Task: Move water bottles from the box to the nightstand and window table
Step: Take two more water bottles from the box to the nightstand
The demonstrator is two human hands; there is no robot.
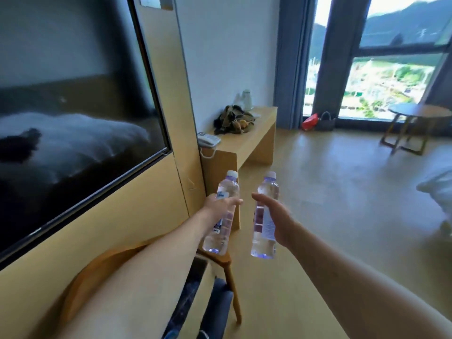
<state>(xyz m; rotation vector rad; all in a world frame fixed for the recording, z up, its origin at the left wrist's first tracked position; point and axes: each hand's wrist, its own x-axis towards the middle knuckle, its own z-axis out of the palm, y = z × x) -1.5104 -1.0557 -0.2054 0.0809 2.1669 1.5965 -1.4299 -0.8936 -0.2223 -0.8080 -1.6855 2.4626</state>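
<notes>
Carrying two bottles upright at frame centre, left hand (221, 205) wrapped round one (223, 211), right hand (274, 216) round other (265, 214), presumably for round table (415, 111) upper right.

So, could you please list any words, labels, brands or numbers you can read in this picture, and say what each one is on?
No text here can be read with confidence.
Label on the bottle in the left hand: blue and white print, too blurred to read.
Label on the bottle in the right hand: purple blocks and fine print, too blurred to read.
Paper notice at the top of the wooden wall panel: cut off and too small to read.
Telephone on the desk: no legible markings.
</notes>
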